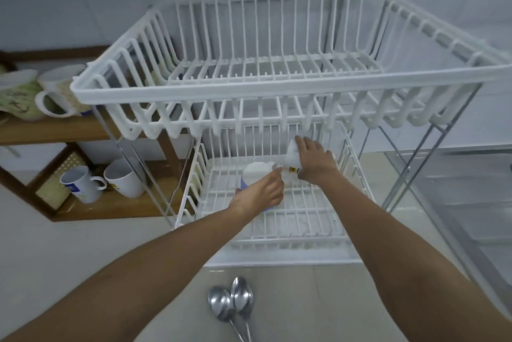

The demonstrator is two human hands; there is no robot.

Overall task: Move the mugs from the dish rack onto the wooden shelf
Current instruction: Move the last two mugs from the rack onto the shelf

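Note:
Both hands reach into the lower tier of the white two-tier dish rack [277, 242]. My left hand [260, 192] closes around a white mug with a pale blue side [253, 172], which stands upside down on the lower tier. My right hand [313, 161] grips a second white mug [293, 154] with a small yellow mark, tilted and lifted a little off the wires. The rack's upper tier [177, 92] holds nothing. To the left stands the wooden shelf [116, 206] with two mugs [80, 183] [124, 178] on its lower board and two patterned mugs [59, 89] [16, 92] on its upper board.
Two metal spoons [232, 303] lie on the pale counter in front of the rack. A steel sink and drainer [465, 203] lies to the right. The upper tier overhangs the hands. Tiled wall behind.

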